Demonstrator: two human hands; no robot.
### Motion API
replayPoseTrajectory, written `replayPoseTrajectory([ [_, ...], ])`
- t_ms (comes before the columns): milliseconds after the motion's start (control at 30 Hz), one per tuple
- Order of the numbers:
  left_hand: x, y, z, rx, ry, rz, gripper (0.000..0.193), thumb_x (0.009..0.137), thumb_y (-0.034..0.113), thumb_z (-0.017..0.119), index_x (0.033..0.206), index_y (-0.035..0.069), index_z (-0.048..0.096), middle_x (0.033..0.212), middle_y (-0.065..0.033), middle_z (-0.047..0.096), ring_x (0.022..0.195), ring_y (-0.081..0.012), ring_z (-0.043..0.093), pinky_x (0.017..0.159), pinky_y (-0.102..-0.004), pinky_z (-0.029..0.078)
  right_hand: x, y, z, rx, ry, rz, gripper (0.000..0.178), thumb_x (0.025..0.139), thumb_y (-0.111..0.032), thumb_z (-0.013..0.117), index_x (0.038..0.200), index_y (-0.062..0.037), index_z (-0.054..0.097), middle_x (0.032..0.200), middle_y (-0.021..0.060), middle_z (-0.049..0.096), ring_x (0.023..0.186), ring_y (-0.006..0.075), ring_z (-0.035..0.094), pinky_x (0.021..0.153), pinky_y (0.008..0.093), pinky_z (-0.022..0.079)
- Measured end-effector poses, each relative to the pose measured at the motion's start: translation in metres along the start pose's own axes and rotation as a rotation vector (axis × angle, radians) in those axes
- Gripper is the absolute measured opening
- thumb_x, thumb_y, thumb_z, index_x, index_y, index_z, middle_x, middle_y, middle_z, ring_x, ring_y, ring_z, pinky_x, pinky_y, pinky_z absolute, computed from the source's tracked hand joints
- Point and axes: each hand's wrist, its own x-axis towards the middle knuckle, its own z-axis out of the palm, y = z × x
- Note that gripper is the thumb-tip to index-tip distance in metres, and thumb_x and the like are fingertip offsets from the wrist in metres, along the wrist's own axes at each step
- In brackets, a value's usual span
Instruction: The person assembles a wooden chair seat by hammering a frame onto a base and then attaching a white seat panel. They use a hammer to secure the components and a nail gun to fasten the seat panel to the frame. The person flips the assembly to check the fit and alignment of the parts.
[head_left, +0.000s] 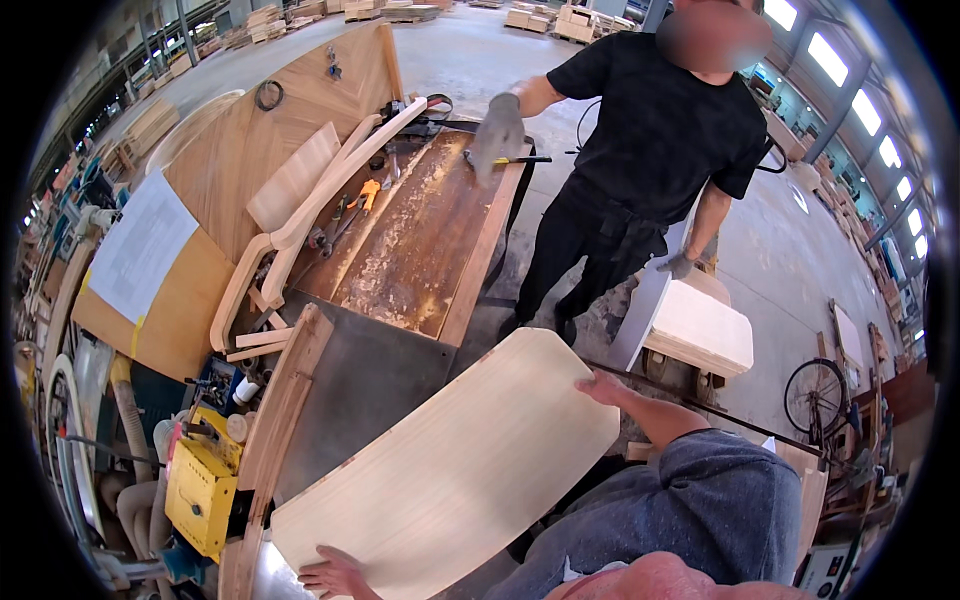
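A pale wooden board (455,465) with clipped corners lies slanted in front of me, its lower left part over the dark metal table (365,375). My right hand (600,388) grips the board's right end by the edge. At the near left end, my left hand (335,574) holds the edge with fingers spread over the surface. A wooden rail (275,440) runs along the table beside the board's left end.
Across from me stands a co-worker with a gloved hand (497,135) over a worn brown bench top (410,250). Curved wooden parts (340,175) and orange-handled pliers (368,195) lie there. A yellow machine box (203,490) stands left; stacked pale boards (700,325) sit right.
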Motion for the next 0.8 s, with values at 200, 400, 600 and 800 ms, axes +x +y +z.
replayPoseTrajectory([
  [200, 0.001, -0.001, 0.002, -0.001, -0.026, 0.0, 0.088, 0.098, 0.069, 0.045, 0.137, -0.008, 0.057, 0.14, -0.0297, 0.055, 0.126, -0.05, 0.053, 0.091, -0.0748, 0.041, 0.006, 0.009, 0.009, -0.015, 0.083, -0.018, 0.095, 0.087, -0.076, 0.061, 0.137, 0.0046, 0.058, 0.139, 0.0266, 0.061, 0.132, 0.039, 0.057, 0.109, 0.0462, 0.045],
  [400, -0.001, -0.002, 0.001, 0.001, -0.061, 0.005, 0.088, 0.098, 0.07, 0.044, 0.138, -0.008, 0.055, 0.142, -0.0287, 0.053, 0.128, -0.0495, 0.05, 0.093, -0.0749, 0.039, 0.004, 0.009, 0.007, -0.001, 0.064, -0.023, 0.091, 0.087, -0.075, 0.061, 0.132, 0.0044, 0.061, 0.136, 0.027, 0.063, 0.129, 0.0389, 0.059, 0.107, 0.0467, 0.046],
  [600, 0.003, -0.005, 0.002, 0.009, -0.088, -0.009, 0.088, 0.098, 0.07, 0.043, 0.14, -0.007, 0.053, 0.144, -0.0276, 0.05, 0.13, -0.049, 0.047, 0.095, -0.075, 0.037, 0.007, 0.007, 0.009, -0.005, 0.071, -0.043, 0.091, 0.088, -0.074, 0.06, 0.131, 0.006, 0.061, 0.136, 0.0273, 0.062, 0.131, 0.0389, 0.058, 0.109, 0.0463, 0.045],
  [800, 0.033, 0.007, -0.055, -0.138, -0.735, -0.172, 0.098, 0.099, 0.076, 0.031, 0.157, -0.003, 0.026, 0.166, -0.0258, 0.023, 0.153, -0.0463, 0.02, 0.112, -0.0773, 0.019, 0.003, 0.016, 0.006, -0.011, 0.101, -0.02, 0.093, 0.088, -0.075, 0.06, 0.135, 0.0063, 0.059, 0.137, 0.0269, 0.062, 0.132, 0.0391, 0.057, 0.111, 0.0461, 0.044],
])
